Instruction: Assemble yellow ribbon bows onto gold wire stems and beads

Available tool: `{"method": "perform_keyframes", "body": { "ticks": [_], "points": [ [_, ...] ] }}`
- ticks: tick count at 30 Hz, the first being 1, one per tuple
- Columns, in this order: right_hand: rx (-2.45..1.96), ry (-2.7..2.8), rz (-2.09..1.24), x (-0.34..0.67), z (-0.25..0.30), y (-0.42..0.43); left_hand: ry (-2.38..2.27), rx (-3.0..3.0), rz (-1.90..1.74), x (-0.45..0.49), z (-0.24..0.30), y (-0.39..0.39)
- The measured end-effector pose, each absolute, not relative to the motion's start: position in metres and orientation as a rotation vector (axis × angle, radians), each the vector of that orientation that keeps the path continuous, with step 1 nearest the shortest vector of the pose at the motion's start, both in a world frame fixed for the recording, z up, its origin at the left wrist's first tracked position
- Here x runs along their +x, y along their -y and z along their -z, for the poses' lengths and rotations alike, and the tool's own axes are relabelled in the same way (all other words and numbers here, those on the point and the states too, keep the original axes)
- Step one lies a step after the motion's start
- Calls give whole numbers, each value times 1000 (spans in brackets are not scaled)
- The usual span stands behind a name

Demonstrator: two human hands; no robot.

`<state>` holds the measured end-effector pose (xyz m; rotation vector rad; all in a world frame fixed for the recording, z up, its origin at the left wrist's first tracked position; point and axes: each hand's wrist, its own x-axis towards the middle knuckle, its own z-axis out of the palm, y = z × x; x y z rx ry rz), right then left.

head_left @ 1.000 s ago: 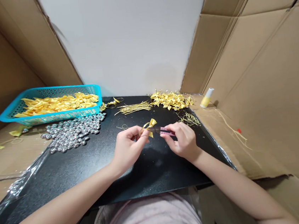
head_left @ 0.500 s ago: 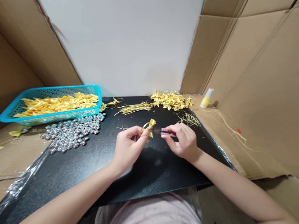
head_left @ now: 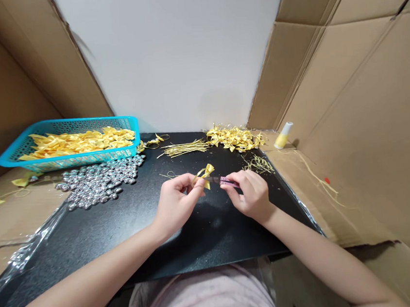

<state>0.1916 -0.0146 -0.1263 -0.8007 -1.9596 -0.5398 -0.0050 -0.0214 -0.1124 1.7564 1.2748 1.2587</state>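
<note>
My left hand [head_left: 175, 203] is closed in a pinch on a small yellow ribbon bow [head_left: 204, 174], held just above the black mat [head_left: 132, 229]. My right hand [head_left: 250, 193] is closed on a small dark tool with a pink handle [head_left: 227, 180], whose tip points left at the bow. Both hands hover near the middle of the mat, a few centimetres apart.
A blue basket [head_left: 68, 142] of yellow ribbon pieces sits at the back left, with a heap of silver beads [head_left: 100, 179] in front of it. Gold wires [head_left: 186, 147], a pile of finished bows [head_left: 234, 137] and a small yellow bottle [head_left: 283, 134] lie at the back. Cardboard walls stand on both sides.
</note>
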Motion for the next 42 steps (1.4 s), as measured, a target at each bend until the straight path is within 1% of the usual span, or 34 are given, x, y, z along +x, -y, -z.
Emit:
{"method": "perform_keyframes", "body": {
  "ticks": [3,6,9,14,16,21,25,29,32,35,38,42],
  "points": [
    [-794,1943,514,193,126,16,-1281,1757,-1266,-5,112,21],
    [-857,1836,379,199,127,11,-1280,1755,-1287,-5,109,21],
    [-1074,1758,206,211,134,-5,-1241,1787,-1306,-5,107,22],
    [-1503,1919,-135,221,158,-33,-1199,2017,-1364,-10,105,24],
    [-1581,1964,-154,221,166,-38,-1175,2090,-1388,-11,104,26],
    [-1669,1988,-49,215,171,-37,-1130,2125,-1394,-12,104,28],
    [-1750,1999,-96,213,172,-36,-1084,1973,-1274,-11,106,25],
    [-1689,1990,-120,213,169,-36,-997,1779,-1180,-8,105,20],
    [-1461,1896,-170,211,157,-31,-1027,1793,-1121,-8,106,17],
    [-1123,1866,-506,204,142,-22,-1121,2015,-1023,-11,110,13],
    [-958,1943,-824,195,135,-13,-1131,2284,-935,-13,114,9],
    [-876,1987,-877,188,135,-7,-1061,2387,-880,-15,117,6]
  ]
}}
